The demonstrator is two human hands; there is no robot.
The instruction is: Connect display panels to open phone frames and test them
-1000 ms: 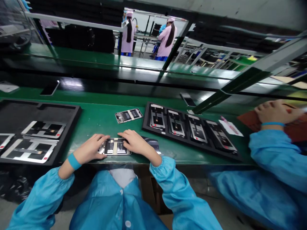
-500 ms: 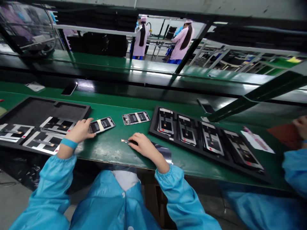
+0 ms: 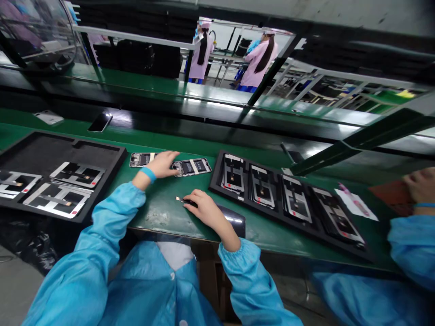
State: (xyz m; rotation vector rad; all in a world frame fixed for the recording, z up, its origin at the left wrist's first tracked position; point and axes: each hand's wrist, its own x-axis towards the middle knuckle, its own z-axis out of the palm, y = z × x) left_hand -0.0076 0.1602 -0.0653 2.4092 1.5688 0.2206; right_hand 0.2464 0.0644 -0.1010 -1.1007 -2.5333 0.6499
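Note:
My left hand (image 3: 160, 164) reaches over the right end of an opened phone body (image 3: 140, 159). Its fingers are apart, with the thumb at the left edge of a second opened phone body (image 3: 192, 167); whether it touches is unclear. Both bodies show a dark battery crossed by a pale strip. My right hand (image 3: 203, 207) is closed, pinching a thin flex cable (image 3: 178, 199) whose coppery tip sticks out to the left. A glossy dark panel (image 3: 234, 220) lies partly under the right wrist; my hand hides whether the cable joins it.
Black foam trays with phone screen parts stand at left (image 3: 64, 144) and right (image 3: 272, 217). A dark phone (image 3: 100, 122) and a pale plate (image 3: 48, 117) lie farther back. A green post (image 3: 360, 142) rises at right, near a co-worker's hand (image 3: 421, 185).
My left hand has moved right from the first phone body to the second. That first body now sits farther back and is turned. The dark panel under my right wrist lies flatter.

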